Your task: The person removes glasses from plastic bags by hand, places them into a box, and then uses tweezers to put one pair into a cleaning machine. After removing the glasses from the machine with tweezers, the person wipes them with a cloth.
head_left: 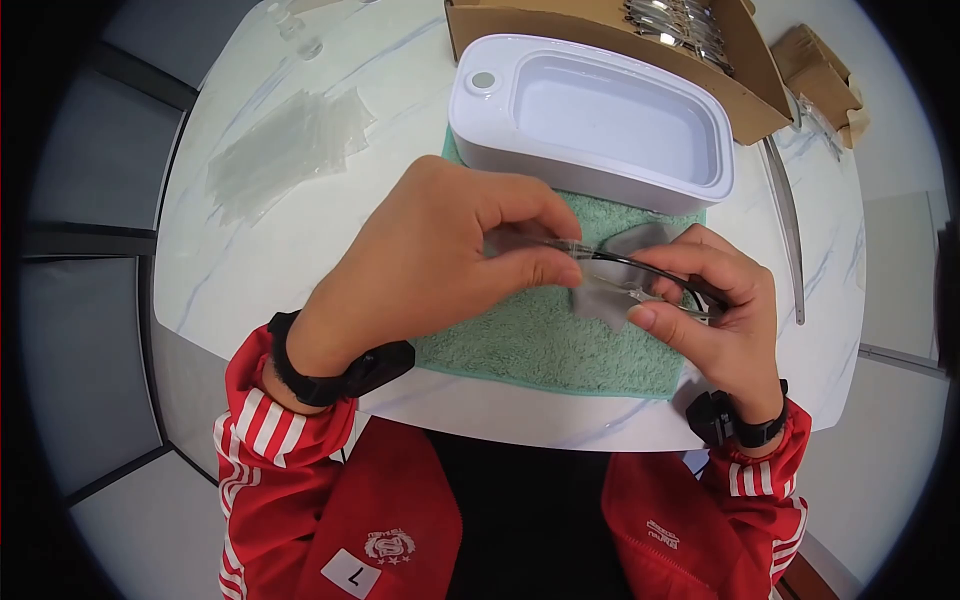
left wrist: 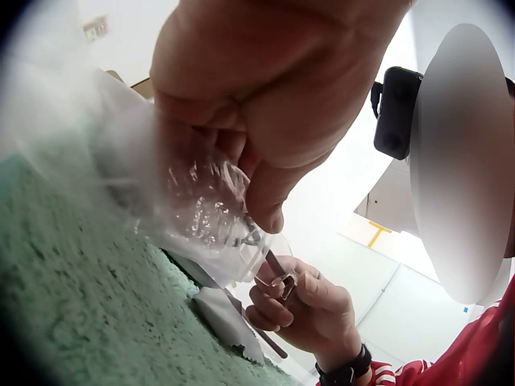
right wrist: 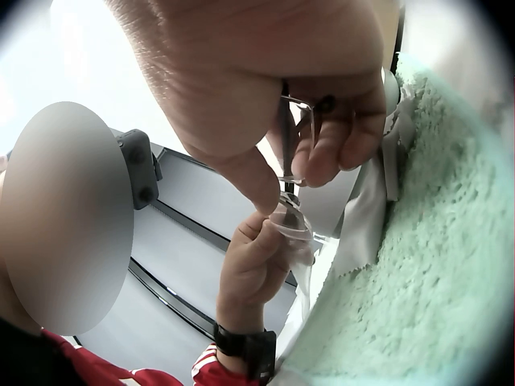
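Dark-framed glasses (head_left: 655, 268) are gripped by the right hand (head_left: 725, 305), its thumb and fingers around the folded frame. The left hand (head_left: 450, 240) pinches a clear plastic bag (left wrist: 205, 209) between thumb and fingers, and one end of the glasses lies inside the bag's mouth. A grey cloth (head_left: 600, 303) with a zigzag edge lies on the green towel (head_left: 540, 345) beneath the glasses. In the right wrist view the bag (right wrist: 299, 241) hangs from the left hand, close below the right fingertips.
Behind the hands a white basin-shaped device (head_left: 590, 165) stands on the towel's back edge. A cardboard box (head_left: 560, 20) holding several pairs of glasses is behind it. Clear bags (head_left: 285, 150) lie at the left, near a small bottle (head_left: 295, 35). A long grey strip (head_left: 785, 230) lies at right.
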Tool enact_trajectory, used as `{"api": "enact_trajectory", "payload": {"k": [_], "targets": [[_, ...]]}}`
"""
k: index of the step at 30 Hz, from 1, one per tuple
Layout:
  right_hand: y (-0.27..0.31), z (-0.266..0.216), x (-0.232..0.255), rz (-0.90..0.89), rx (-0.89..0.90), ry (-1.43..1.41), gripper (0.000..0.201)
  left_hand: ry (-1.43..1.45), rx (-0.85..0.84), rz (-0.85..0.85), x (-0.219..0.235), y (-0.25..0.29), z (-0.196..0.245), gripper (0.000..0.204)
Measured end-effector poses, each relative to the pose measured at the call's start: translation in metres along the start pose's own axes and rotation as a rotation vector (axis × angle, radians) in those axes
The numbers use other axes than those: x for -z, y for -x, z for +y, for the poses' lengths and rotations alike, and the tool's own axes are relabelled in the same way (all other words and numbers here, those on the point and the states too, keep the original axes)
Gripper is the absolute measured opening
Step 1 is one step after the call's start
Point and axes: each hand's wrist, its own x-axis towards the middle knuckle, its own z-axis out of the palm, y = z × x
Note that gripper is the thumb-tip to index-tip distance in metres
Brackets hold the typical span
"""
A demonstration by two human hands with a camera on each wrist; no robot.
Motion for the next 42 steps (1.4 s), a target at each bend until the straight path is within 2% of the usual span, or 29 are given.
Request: {"api": "enact_trajectory", "payload": {"k": [1, 3, 4, 7, 9, 11, 15, 17, 26, 28, 30, 31, 32, 33, 36, 42], "targets": [[0.0, 0.0, 0.0, -0.016, -0.01, -0.021, 0.033, 0.004, -0.002, -0.004, -0.002, 0.0, 0.0, 0.021], [0.0, -0.001, -0.001, -0.028, -0.025, -0.04, 0.033, -0.012, -0.146, -0.024, -0.006, 0.0, 0.0, 0.023], [0.001, -0.001, -0.001, -0.044, -0.022, -0.065, 0.034, -0.009, -0.148, -0.027, -0.008, 0.001, 0.0, 0.023], [0.001, -0.003, 0.001, -0.101, -0.037, -0.114, 0.035, 0.061, -0.105, -0.112, -0.009, 0.001, 0.004, 0.022], [0.001, -0.005, 0.001, -0.141, -0.055, -0.138, 0.035, 0.129, 0.055, -0.243, -0.007, 0.001, 0.006, 0.02], [0.002, -0.004, -0.001, -0.146, -0.115, -0.4, 0.038, 0.167, 0.075, -0.277, -0.01, 0.0, 0.009, 0.02], [0.004, -0.002, -0.003, -0.104, -0.103, -0.508, 0.051, 0.262, 0.164, -0.365, -0.016, 0.0, 0.015, 0.021], [0.003, 0.001, -0.007, -0.074, -0.025, -0.511, 0.065, 0.292, 0.179, -0.365, -0.019, -0.001, 0.015, 0.021], [0.006, -0.001, -0.018, -0.137, -0.064, -0.665, 0.079, 0.37, 0.197, -0.395, -0.034, -0.007, 0.018, 0.022], [0.005, 0.004, -0.018, -0.112, -0.029, -0.686, 0.075, 0.369, 0.172, -0.39, -0.035, -0.007, 0.017, 0.023], [0.005, 0.005, -0.015, -0.09, 0.013, -0.705, 0.071, 0.413, 0.174, -0.305, -0.032, -0.007, 0.017, 0.023], [0.004, 0.003, -0.012, -0.006, 0.023, -0.661, 0.062, 0.406, 0.168, -0.303, -0.029, -0.007, 0.018, 0.023], [0.003, 0.002, -0.009, 0.076, 0.035, -0.617, 0.053, 0.521, 0.218, -0.263, -0.025, -0.007, 0.02, 0.022], [0.003, 0.003, -0.005, 0.072, 0.046, -0.615, 0.053, 0.637, 0.267, -0.219, -0.021, -0.007, 0.021, 0.022], [0.005, 0.003, 0.003, 0.197, 0.099, -0.468, 0.031, 0.677, 0.237, -0.113, -0.018, -0.005, 0.017, 0.022], [0.006, 0.003, 0.001, 0.154, 0.137, -0.363, 0.035, 0.702, 0.268, -0.113, -0.021, -0.008, 0.012, 0.024]]}}
